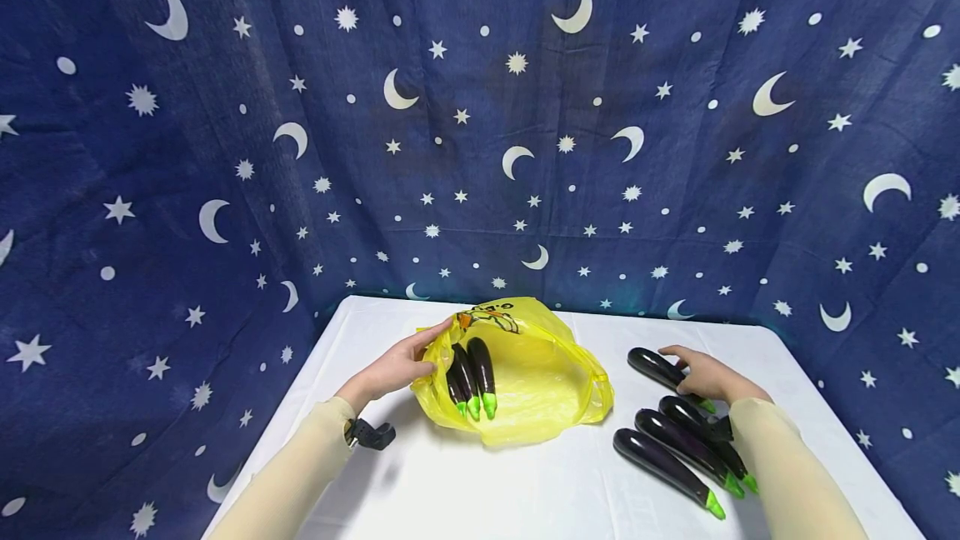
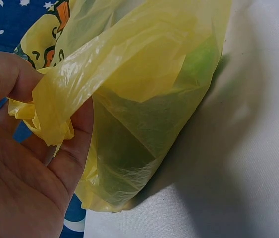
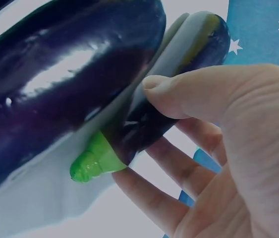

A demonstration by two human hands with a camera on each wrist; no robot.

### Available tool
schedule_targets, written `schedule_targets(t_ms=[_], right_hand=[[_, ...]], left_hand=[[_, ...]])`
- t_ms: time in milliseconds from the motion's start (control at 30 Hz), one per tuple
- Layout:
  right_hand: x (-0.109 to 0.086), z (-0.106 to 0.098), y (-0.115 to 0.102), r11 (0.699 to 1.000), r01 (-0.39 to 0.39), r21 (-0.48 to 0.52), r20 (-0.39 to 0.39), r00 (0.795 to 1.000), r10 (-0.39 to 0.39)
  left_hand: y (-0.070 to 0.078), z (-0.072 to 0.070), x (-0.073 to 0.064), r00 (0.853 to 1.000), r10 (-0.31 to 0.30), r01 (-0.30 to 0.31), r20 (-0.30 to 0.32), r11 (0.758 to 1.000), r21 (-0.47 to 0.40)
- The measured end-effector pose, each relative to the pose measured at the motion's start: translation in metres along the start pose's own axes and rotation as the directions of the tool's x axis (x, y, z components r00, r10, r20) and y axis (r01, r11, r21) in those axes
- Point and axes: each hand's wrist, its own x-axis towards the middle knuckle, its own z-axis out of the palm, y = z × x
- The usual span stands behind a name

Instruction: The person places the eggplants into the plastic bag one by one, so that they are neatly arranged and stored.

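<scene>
A yellow plastic bag (image 1: pixel 536 357) lies on its side with its mouth toward me, and three eggplants (image 1: pixel 483 369) with green stem ends lie inside at its left. My left hand (image 1: pixel 396 369) grips the left edge of the bag's mouth; the left wrist view shows crumpled yellow plastic (image 2: pixel 55 114) between thumb and fingers. Over on the right, my right hand (image 1: pixel 701 375) holds an eggplant (image 1: pixel 652 365), the farthest one there. In the right wrist view the thumb lies on one side of this eggplant (image 3: pixel 198 44), the fingers on the other, near its green stem end.
Three more eggplants (image 1: pixel 660 465) lie side by side on the white table (image 1: pixel 465 498), nearer to me and partly under my right forearm. A dark blue cloth (image 1: pixel 480 123) with moons and stars hangs behind the table and along its sides.
</scene>
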Motion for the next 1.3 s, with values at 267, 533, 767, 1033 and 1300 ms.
schedule_targets(t_ms=[267, 533, 767, 1033, 1300], right_hand=[[0.0011, -0.0038, 0.0006, 1.000, -0.011, 0.007, 0.017, 1.000, 0.010], [0.0022, -0.0039, 0.0042, 1.000, -0.008, 0.007, 0.030, 1.000, 0.008], [0.0022, -0.0036, 0.0032, 1.000, -0.029, -0.006, 0.037, 0.999, 0.029], [0.0040, -0.0032, 0.0058, 1.000, -0.019, -0.013, 0.018, 1.000, 0.019], [0.0011, -0.0091, 0.0079, 0.998, 0.049, 0.036, -0.037, 0.998, -0.047]], left_hand=[[-0.0012, 0.0002, 0.0003, 1.000, -0.011, 0.011, -0.003, 1.000, 0.010], [-0.0013, -0.0003, 0.0012, 1.000, -0.015, 0.015, 0.001, 1.000, 0.010], [-0.0011, -0.0001, 0.0012, 1.000, -0.013, 0.013, 0.004, 1.000, 0.015], [-0.0009, 0.0000, 0.0008, 1.000, -0.024, 0.024, -0.004, 1.000, 0.005], [-0.0004, 0.0003, 0.0003, 1.000, -0.013, 0.013, -0.013, 1.000, 0.021]])
